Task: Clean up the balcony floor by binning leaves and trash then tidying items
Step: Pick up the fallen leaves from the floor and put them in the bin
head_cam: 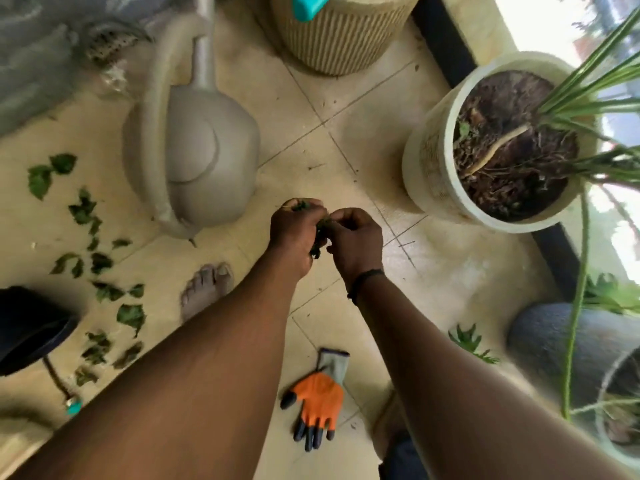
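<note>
A white plant pot [429,168] filled with dark soil and long green blades stands at the right, beside the window. A ribbed beige pot [339,39] stands at the top centre. A dark rounded pot [547,337] stands at the lower right.

Watering can [194,140] left, pot [436,161] right
</note>
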